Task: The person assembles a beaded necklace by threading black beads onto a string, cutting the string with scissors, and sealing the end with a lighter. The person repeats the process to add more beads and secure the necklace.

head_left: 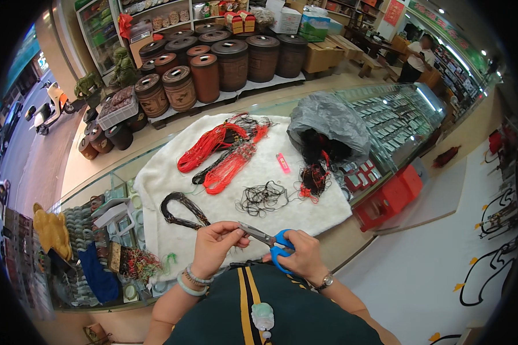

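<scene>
Head view: scissors (270, 240) were gripped by right hand (303, 256), strands (241, 247) seemingly pinched by left hand (213, 247), no cut visibly finished, red cords (204, 149) untouched

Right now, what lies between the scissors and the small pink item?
Beyond the scissors, a loose tangle of dark cord lies on white cloth, in the head view.

The red wall sign (393, 11) bears lettering too small to read.
</scene>
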A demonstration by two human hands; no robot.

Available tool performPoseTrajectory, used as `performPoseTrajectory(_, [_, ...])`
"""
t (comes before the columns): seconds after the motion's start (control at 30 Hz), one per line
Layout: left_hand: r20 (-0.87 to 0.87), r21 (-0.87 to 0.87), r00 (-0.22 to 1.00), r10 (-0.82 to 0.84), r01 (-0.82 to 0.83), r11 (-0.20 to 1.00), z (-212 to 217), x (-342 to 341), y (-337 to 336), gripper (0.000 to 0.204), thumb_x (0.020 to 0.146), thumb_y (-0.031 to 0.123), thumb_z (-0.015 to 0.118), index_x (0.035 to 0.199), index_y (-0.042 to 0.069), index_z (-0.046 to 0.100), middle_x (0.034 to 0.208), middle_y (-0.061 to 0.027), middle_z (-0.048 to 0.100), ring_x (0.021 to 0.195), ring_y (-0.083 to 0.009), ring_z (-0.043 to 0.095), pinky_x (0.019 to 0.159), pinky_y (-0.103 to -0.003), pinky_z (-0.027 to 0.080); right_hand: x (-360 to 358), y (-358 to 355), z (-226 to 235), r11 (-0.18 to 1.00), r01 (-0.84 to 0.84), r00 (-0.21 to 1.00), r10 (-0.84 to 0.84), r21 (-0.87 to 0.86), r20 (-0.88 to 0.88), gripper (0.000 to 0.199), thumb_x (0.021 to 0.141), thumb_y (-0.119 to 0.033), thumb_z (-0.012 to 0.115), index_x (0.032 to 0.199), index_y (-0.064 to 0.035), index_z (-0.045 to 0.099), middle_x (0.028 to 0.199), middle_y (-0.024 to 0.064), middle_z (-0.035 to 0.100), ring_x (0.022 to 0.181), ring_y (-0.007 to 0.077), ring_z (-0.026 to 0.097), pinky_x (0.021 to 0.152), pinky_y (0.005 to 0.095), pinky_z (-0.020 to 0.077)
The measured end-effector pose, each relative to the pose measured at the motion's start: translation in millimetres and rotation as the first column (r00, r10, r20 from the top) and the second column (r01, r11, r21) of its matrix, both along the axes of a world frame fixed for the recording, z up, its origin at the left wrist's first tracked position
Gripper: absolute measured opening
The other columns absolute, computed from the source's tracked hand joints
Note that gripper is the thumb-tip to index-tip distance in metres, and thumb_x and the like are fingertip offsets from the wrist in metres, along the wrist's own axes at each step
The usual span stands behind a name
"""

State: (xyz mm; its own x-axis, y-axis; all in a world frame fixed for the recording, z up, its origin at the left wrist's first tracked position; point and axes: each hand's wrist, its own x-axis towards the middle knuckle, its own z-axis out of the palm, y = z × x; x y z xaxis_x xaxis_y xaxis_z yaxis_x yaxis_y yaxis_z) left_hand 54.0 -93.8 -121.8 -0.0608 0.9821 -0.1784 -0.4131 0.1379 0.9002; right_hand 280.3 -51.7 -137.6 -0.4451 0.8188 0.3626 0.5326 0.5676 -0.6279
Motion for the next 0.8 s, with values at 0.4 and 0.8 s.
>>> performPoseTrajectory(0.4, [0.043, -0.055, 0.999, -0.028, 0.031, 0.998, -0.1, 2.9, 6.4, 0.019, 0.091, 0.004, 0.061, 0.106, -0.007, 0.063, 0.091, -0.0133, 0.069, 0.078, -0.0163, 0.068, 0.072, -0.029, 0.057, -4.6, -6.2, -7.8, 0.992, 0.035, 0.994, -0.047, -0.125, -0.095, 0.031, 0.068, -0.016, 0.083, 0.078, -0.0026, 0.057, 0.058, 0.0058, 0.055, 0.050, 0.0113, 0.052, 0.046, 0.0266, 0.0418])
performPoseTrajectory(0.8, [0.017, -0.142, 0.998, 0.066, -0.063, 0.988, -2.1, 0.1, 5.7, 0.018, 0.091, 0.004, 0.060, 0.104, -0.008, 0.061, 0.086, -0.0135, 0.066, 0.074, -0.0195, 0.067, 0.071, -0.031, 0.056, 129.4, 107.4, -80.3, 0.622, 0.567, 0.557, -0.772, -0.539, -0.305, 0.042, 0.078, -0.037, 0.079, 0.086, -0.0001, 0.062, 0.065, -0.0013, 0.058, 0.058, 0.0043, 0.050, 0.052, 0.0224, 0.0399])
